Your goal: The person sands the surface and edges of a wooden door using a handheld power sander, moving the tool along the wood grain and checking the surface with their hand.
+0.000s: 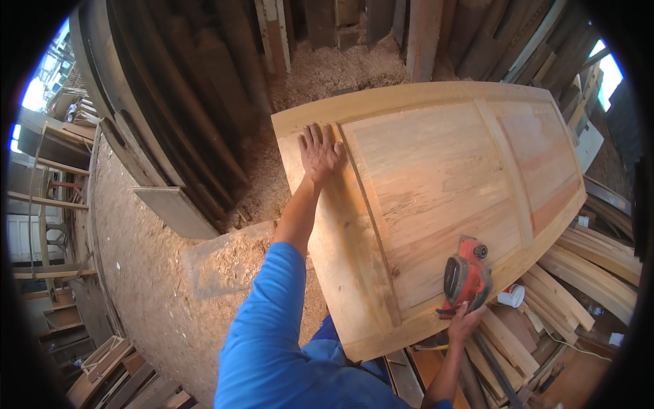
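A wooden panelled door (436,184) lies in front of me, its frame pale and its inset panels grained. My left hand (319,153) rests flat on the door's left end rail, fingers spread. At the near edge of the door, my right hand (466,322) grips a red and black electric planer (468,276) by its rear end. The planer sits over the near frame edge and the panel beside it, tilted up; whether its sole touches the wood I cannot tell. My right fingers are partly hidden behind the tool.
Wood shavings (334,71) cover the floor beyond and left of the door. Long dark boards (184,88) lean at the far left. Stacked planks (593,273), a white tub (511,295) and a pale cord (575,347) lie to the right. Wooden racks (51,198) stand far left.
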Demonstrator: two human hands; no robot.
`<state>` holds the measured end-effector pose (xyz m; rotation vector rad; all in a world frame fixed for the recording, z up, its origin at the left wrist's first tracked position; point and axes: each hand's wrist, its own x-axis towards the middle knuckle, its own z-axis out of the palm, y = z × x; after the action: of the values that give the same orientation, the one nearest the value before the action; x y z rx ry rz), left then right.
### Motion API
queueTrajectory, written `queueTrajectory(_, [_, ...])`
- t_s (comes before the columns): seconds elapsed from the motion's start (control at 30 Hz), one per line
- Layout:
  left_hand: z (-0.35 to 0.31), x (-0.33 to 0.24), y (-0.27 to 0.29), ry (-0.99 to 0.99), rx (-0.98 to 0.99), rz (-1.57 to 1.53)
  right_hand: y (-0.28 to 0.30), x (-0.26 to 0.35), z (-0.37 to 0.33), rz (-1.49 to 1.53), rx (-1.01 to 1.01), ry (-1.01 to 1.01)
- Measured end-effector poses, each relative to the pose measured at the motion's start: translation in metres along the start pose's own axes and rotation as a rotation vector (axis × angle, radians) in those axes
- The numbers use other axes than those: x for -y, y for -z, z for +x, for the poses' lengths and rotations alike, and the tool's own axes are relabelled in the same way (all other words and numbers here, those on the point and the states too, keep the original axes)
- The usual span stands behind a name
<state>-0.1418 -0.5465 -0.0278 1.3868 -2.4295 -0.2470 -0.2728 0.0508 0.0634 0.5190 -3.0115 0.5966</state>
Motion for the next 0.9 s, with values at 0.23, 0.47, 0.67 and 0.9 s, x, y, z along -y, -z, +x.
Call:
queueTrajectory(0.23, [-0.131, -0.018, 0.036, -0.163, 0.119, 0.014, 0.014, 0.003, 0.032, 0.133, 0.094, 0.047])
queueTrajectory(0.47, [-0.323, -0.078, 0.08, -0.356, 0.366, 0.043, 0.029, 0.013, 0.076, 1.035, 0.667, -0.22])
queueTrajectory(0.67, [-0.482, -0.157, 0.102, -0.487, 0.46, -0.091, 0.021, 0.001, 0.076, 1.071, 0.683, -0.113])
queueTrajectory(0.9, [-0.575, -0.161, 0.128, -0.438, 0.568, -0.165, 0.09, 0.016, 0.004, 1.061, 0.8, 0.008])
